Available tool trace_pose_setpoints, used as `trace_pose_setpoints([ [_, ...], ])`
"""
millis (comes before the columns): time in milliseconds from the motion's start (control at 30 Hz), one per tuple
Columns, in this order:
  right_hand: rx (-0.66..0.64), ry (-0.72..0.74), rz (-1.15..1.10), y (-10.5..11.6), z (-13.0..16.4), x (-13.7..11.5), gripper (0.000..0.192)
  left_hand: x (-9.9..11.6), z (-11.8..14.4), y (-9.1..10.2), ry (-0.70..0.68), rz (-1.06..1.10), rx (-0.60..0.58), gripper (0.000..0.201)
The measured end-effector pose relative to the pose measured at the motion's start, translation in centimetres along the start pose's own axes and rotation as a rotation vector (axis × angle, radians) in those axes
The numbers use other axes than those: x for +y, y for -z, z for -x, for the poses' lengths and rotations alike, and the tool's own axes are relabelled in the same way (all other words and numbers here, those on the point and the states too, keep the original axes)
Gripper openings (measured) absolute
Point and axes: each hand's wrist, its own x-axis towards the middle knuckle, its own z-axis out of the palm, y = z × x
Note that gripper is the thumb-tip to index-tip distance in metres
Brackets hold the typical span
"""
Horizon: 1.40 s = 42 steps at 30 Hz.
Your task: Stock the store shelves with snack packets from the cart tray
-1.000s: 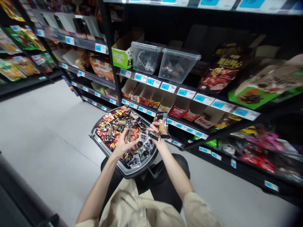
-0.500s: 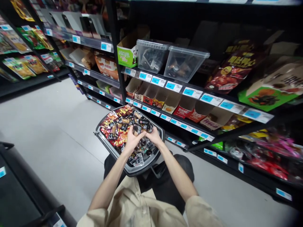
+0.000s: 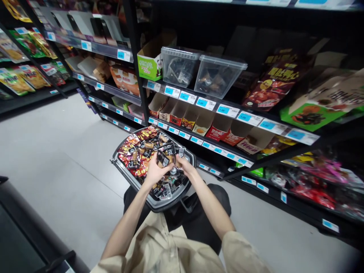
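A grey-and-black shopping basket (image 3: pixel 162 207) rests by my knees, full of small snack packets and larger red snack bags (image 3: pixel 133 143). Over its middle, my left hand (image 3: pixel 155 171) is closed on a small black snack packet (image 3: pixel 162 159) with a white label. My right hand (image 3: pixel 184 167) pinches another small snack packet (image 3: pixel 179 152), just to the right of the first. Its fingertips are partly hidden. Below both hands lie more dark and clear packets (image 3: pixel 165 191).
Shelving with price tags runs along the right. It holds two clear plastic tubs (image 3: pixel 220 77), a green panda box (image 3: pixel 149 68), a row of open cartons (image 3: pixel 218 127) and dark red bags (image 3: pixel 270 87). A black shelf edge (image 3: pixel 34 227) stands at lower left, beside pale floor (image 3: pixel 76 151).
My hands, close together before, have drawn slightly apart, each with a packet. The left hand has shifted a little left. The view has turned slightly.
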Motion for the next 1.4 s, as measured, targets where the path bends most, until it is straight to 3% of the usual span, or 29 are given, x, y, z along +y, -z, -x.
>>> trace_pose_setpoints([
  [167, -0.163, 0.099, -0.306, 0.2, 0.2, -2.8, 0.042, -0.3, 0.2, 1.7, 0.017, 0.057, 0.063, 0.069],
  [333, -0.161, 0.159, -0.397, 0.2, 0.2, -3.6, 0.044, -0.8, 0.1, 3.0, 0.01, 0.025, 0.057, 0.069],
  [467, -0.131, 0.109, -0.277, 0.6, -0.4, -2.9, 0.044, -1.2, 0.2, 2.5, 0.044, 0.037, 0.038, 0.065],
  [600, -0.04, 0.122, -0.067, 0.6, -1.0, -2.4, 0.027, -1.4, 0.4, 1.9, 0.052, 0.002, 0.008, 0.062],
  [833, 0.155, 0.24, 0.149, -0.2, -1.2, -1.8, 0.05, -1.6, 0.4, 2.0, 0.061, 0.012, 0.018, 0.063],
  [1033, 0.19, 0.231, 0.201, 0.4, -1.3, -1.8, 0.051, -2.1, 0.9, 2.6, 0.019, -0.094, 0.06, 0.066],
  [1100, 0.197, 0.209, 0.243, 0.7, -1.3, -1.5, 0.051, -3.1, 2.4, 2.8, -0.051, -0.26, 0.136, 0.065],
  [1200, 0.22, 0.26, 0.3, 1.1, -1.8, -0.9, 0.056, -6.2, 5.7, 3.0, -0.136, -0.448, 0.329, 0.056],
  [1300, 0.286, 0.482, 0.4, 1.2, -2.4, -1.4, 0.053, -10.1, 8.6, 3.0, -0.194, -0.543, 0.466, 0.041],
  [1400, 0.389, 0.744, 0.49, 0.5, -2.0, -4.4, 0.04, -12.6, 9.7, 2.9, -0.301, -0.596, 0.554, 0.038],
])
